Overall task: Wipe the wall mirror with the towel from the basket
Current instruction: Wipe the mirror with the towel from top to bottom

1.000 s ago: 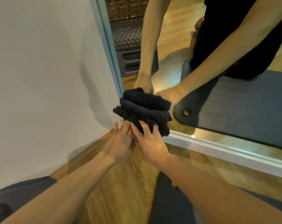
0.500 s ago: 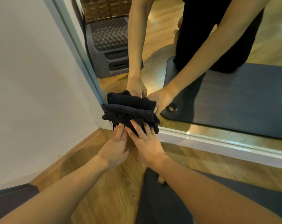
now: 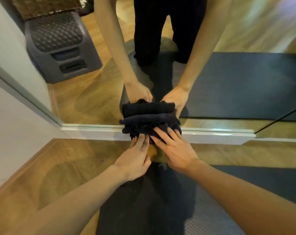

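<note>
- Towel (image 3: pixel 150 123), a dark navy bunched cloth, is pressed against the bottom edge of the large wall mirror (image 3: pixel 86 99), just above the white glossy baseboard (image 3: pixel 96 132), near the middle of the view.
- Left hand (image 3: pixel 135 158): grip flat, fingers extended, tips pressing the lower left part of the towel; nothing is enclosed in the palm.
- Right hand (image 3: pixel 176 150): grip flat, fingers straight and spread across the lower right part of the towel, pushing it toward the glass.
- Both hands lie side by side, close together, with forearms reaching in from the near edge.
- Mirror reflection shows the towel and both hands doubled, a person's dark trousers, and a grey plastic step stool with a studded top (image 3: pixel 59 48) at far left.
- Floor is warm brown wood parquet (image 3: pixel 62 167); a dark grey exercise mat (image 3: pixel 245 180) lies beneath the forearms on the near right.
- White wall (image 3: pixel 11 124) stands at left, meeting the mirror's edge.
</note>
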{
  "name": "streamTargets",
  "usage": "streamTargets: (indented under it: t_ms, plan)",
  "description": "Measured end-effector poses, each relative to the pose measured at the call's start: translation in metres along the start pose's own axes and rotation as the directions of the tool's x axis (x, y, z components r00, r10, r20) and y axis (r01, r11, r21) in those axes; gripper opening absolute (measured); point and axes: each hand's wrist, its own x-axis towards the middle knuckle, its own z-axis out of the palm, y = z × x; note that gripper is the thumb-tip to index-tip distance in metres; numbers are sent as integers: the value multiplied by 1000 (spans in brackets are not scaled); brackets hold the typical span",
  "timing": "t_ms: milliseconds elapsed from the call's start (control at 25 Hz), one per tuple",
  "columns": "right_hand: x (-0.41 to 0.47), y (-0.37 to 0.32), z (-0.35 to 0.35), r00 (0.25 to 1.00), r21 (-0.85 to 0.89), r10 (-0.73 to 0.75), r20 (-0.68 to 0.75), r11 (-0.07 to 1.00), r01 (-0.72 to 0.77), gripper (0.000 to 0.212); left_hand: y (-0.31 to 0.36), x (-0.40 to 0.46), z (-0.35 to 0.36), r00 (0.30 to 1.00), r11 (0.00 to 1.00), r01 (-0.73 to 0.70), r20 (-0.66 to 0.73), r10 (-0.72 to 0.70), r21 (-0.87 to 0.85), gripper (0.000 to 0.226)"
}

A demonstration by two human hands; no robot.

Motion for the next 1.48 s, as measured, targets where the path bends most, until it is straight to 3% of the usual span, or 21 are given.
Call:
streamTargets:
  t_ms: [280, 480, 720, 880, 1000, 1240, 1360, 1480]
  plan:
    - [-101, 102, 2, 989, -154, 132, 60, 981, -121, 116, 98, 61, 37, 976, 969, -207, 101, 194, 136, 76]
    - [-149, 151, -1, 957, -146, 243, 158, 964, -220, 109, 166, 92, 48, 965, 951, -245, 144, 220, 190, 75]
    - [-195, 194, -12, 928, -191, 360, 100, 922, -337, 115, 235, 119, 50, 950, 919, -299, 170, 261, 256, 75]
    - [-203, 206, -40, 930, -241, 348, 119, 919, -313, 111, 283, 114, 39, 961, 925, -267, 150, 233, 272, 81]
    - [-207, 217, -75, 942, -303, 334, 35, 902, -308, 105, 319, 103, 21, 974, 953, -217, 112, 197, 212, 80]
    - [-216, 237, -147, 943, -366, 321, -88, 870, -330, 106, 359, 82, -34, 951, 921, -268, -73, 299, 282, 72]
    - [-210, 238, -208, 936, -380, 312, -161, 856, -350, 101, 377, 68, -87, 927, 919, -287, -165, 338, 269, 77]
    - [-201, 245, -291, 939, -417, 234, -253, 849, -324, 100, 402, 57, -148, 935, 916, -246, -171, 310, 317, 82]
